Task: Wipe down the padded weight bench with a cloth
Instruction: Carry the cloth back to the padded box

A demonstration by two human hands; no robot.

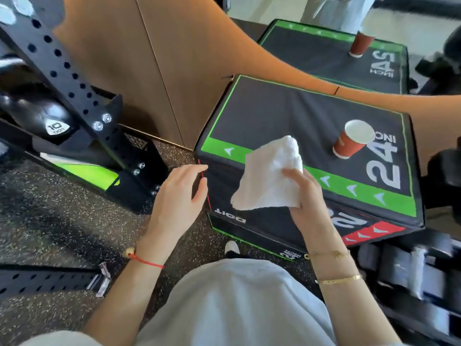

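My right hand (303, 196) — fingers pinching white cloth (269, 176) above padded box (274, 116), my left hand (180, 193) — fingers released, touching box corner, red paper cup (353, 141) upright on top.

**Count of things in view**

Two hands: the left hand (180, 193) and the right hand (303, 196). One white cloth (268, 176). Two padded boxes: the near padded box (274, 116) and the far padded box (311, 51). Two red paper cups: one cup (353, 141) near the right edge of the near box's top, a second cup (360, 43) on the far box. One black weight marked 10 (53, 121). Three bracelets: one red string (147, 260) and two gold bands (339, 278).
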